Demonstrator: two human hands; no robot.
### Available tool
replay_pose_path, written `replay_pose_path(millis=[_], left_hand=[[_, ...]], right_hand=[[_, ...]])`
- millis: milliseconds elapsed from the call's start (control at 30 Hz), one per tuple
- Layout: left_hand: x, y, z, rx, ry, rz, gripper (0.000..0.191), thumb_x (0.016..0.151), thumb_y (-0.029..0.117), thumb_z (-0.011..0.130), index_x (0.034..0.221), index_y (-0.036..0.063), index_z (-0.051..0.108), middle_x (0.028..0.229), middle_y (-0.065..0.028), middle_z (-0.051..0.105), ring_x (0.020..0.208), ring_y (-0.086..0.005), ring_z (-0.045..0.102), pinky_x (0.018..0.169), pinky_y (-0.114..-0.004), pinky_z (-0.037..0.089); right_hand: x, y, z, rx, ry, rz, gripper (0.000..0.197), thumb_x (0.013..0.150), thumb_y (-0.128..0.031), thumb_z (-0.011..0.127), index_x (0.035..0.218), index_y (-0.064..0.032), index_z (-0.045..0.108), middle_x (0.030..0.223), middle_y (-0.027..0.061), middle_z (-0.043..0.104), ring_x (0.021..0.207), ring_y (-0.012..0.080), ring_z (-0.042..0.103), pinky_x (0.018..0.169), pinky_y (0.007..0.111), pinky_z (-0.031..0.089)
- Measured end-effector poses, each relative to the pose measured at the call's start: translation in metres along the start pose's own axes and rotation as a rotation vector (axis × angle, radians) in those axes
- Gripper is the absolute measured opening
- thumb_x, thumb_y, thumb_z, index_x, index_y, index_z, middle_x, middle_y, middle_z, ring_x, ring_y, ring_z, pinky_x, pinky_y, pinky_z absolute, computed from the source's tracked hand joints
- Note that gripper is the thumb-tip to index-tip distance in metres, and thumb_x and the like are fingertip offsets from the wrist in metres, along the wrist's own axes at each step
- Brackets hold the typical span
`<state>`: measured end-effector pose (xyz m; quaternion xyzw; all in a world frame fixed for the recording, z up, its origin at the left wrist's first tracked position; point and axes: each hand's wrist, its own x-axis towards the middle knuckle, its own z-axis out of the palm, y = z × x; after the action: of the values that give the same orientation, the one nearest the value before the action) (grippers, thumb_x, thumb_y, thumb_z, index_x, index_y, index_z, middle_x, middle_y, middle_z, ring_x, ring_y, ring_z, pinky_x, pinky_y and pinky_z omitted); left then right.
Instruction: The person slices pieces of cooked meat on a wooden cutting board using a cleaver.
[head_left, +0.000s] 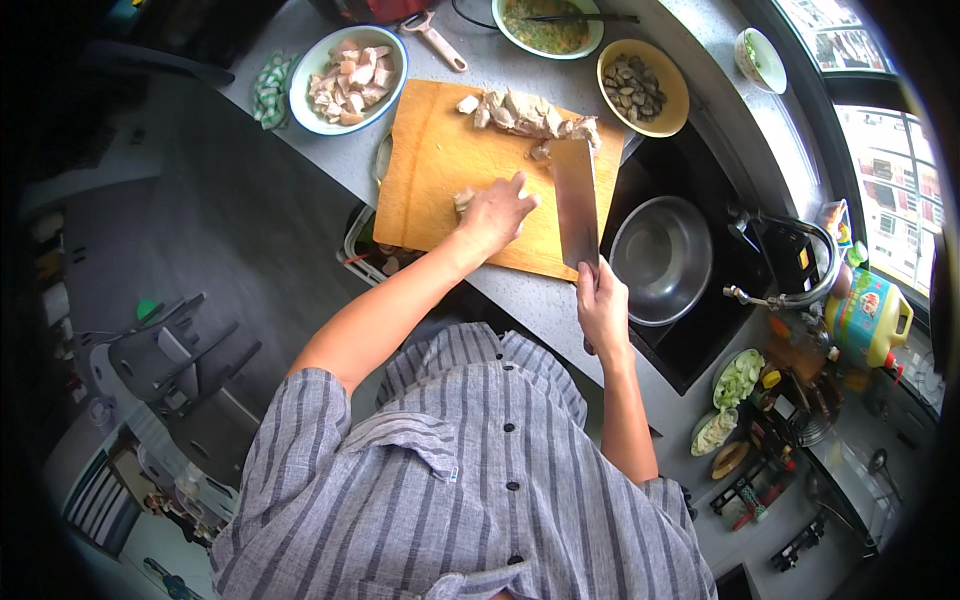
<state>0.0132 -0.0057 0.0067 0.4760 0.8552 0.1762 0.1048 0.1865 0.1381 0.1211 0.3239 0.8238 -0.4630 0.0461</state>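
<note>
My right hand (602, 311) grips the handle of a cleaver (576, 202), its broad blade over the right side of a wooden cutting board (427, 150). My left hand (498, 213) is over the board's lower middle, fingers partly spread, beside a small pale piece of meat (463, 199); whether it touches the piece is unclear. A larger chunk of pale meat (525, 112) lies along the board's far edge, with a small piece at its left end. Left of the board, cut chunks of meat (360, 79) fill part of a blue-rimmed white bowl (298, 88).
A yellow bowl of clams or similar shellfish (634, 88) and a bowl of greenish mixture (546, 26) stand beyond the board. A peeler (437, 43) and checked cloth (268, 90) lie nearby. At right are a metal basin (662, 259) in the sink, a faucet (814, 296) and an oil jug (862, 315).
</note>
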Motion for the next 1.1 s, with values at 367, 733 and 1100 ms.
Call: replay_pose_path(millis=[367, 733, 1100], left_hand=[[0.026, -0.015, -0.039, -0.385, -0.152, -0.313, 0.024, 0.088, -0.003, 0.073, 0.11, 0.0063, 0.07, 0.109, -0.0106, 0.066, 0.089, -0.0153, 0.07, 0.076, -0.03, 0.062], [0.007, -0.25, -0.149, -0.508, 0.78, -0.598, 0.019, 0.085, 0.01, 0.08, 0.1, 0.0018, 0.072, 0.085, -0.0051, 0.073, 0.075, -0.0141, 0.069, 0.071, -0.031, 0.057], [-0.014, -0.115, -0.111, -0.292, 0.339, -0.13, 0.038, 0.082, 0.014, 0.079, 0.12, 0.0098, 0.071, 0.123, -0.0139, 0.065, 0.109, -0.0326, 0.066, 0.104, -0.045, 0.048]], right_hand=[[-0.015, 0.016, -0.008, -0.025, 0.034, 0.067, 0.02, 0.105, -0.015, 0.06, 0.114, 0.0023, 0.065, 0.087, 0.0261, 0.069, 0.075, 0.0415, 0.067, 0.072, 0.043, 0.052], [-0.012, 0.012, -0.001, -0.028, -0.008, 0.08, 0.018, 0.104, -0.012, 0.06, 0.114, 0.0021, 0.066, 0.08, 0.0257, 0.066, 0.064, 0.0329, 0.064, 0.066, 0.039, 0.051], [-0.007, 0.014, 0.001, -0.049, -0.04, 0.093, 0.023, 0.105, -0.018, 0.06, 0.114, 0.0026, 0.066, 0.086, 0.0276, 0.068, 0.072, 0.0409, 0.067, 0.069, 0.043, 0.051]])
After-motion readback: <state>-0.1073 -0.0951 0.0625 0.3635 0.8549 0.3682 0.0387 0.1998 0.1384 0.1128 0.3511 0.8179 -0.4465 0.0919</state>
